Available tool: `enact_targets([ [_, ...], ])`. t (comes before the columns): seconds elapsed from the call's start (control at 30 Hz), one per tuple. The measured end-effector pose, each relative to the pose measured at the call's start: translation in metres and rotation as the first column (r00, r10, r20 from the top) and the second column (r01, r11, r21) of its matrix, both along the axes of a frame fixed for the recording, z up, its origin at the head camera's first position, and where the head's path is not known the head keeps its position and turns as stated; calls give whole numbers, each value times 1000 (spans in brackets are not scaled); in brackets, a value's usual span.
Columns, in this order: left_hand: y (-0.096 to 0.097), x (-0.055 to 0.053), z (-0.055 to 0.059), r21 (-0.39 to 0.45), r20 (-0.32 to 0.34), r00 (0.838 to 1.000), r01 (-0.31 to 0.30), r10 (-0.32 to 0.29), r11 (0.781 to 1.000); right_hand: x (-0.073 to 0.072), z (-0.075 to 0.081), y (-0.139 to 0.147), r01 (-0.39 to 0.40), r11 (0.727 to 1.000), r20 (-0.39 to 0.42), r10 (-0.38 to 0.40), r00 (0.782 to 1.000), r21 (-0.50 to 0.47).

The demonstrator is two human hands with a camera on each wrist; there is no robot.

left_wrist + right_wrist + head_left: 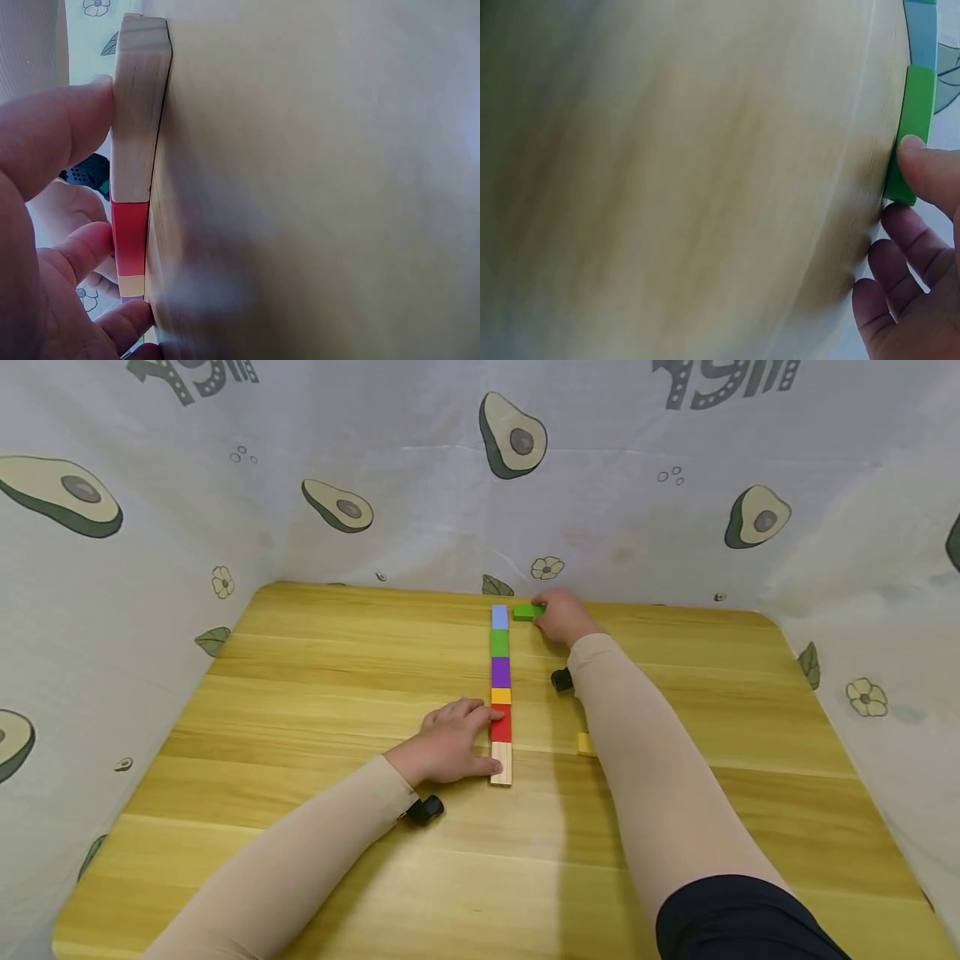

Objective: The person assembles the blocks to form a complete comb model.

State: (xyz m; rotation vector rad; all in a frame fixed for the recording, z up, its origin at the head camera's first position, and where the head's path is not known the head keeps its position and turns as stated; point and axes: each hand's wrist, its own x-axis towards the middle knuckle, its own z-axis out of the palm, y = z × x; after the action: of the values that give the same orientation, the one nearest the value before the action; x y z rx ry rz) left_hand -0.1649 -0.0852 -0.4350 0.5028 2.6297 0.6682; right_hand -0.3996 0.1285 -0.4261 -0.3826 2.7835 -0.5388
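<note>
A straight row of blocks runs away from me on the table: plain wood (505,753), red (501,732), yellow (501,696), purple (501,672), green (500,643) and light blue (499,617) at the far end. My left hand (450,747) lies at the row's near left, its thumb tip touching the plain block and its index fingertip on the red one. At the far end, my right hand (566,617) pinches a separate green block (915,105) between thumb and index finger. That block lies crosswise, just right of the light blue one.
Another yellow block (585,744) lies right of the row, partly hidden by my right forearm. The wooden table (337,652) ends at the back against a pale curtain (420,527) printed with avocados. Small black wrist cameras (425,810) hang under both wrists.
</note>
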Motion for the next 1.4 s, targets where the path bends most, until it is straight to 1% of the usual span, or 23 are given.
enact_targets([
  [0.27,0,0,1,1,6,1000,0,0,1000,-4,-3,-2,10,1000,7,-10,1000,8],
  [0.63,0,-2,-1,-5,-1,1000,0,0,1000,-3,3,-7,12,1000,32,-12,999,-3],
  [1.17,-1,-3,2,-3,5,1000,4,-4,1000,-6,1,-7,1,1000,36,-2,999,25],
  [1.4,-2,-4,0,-4,1,1000,2,-2,1000,-5,4,-6,24,1000,52,-24,998,-1],
])
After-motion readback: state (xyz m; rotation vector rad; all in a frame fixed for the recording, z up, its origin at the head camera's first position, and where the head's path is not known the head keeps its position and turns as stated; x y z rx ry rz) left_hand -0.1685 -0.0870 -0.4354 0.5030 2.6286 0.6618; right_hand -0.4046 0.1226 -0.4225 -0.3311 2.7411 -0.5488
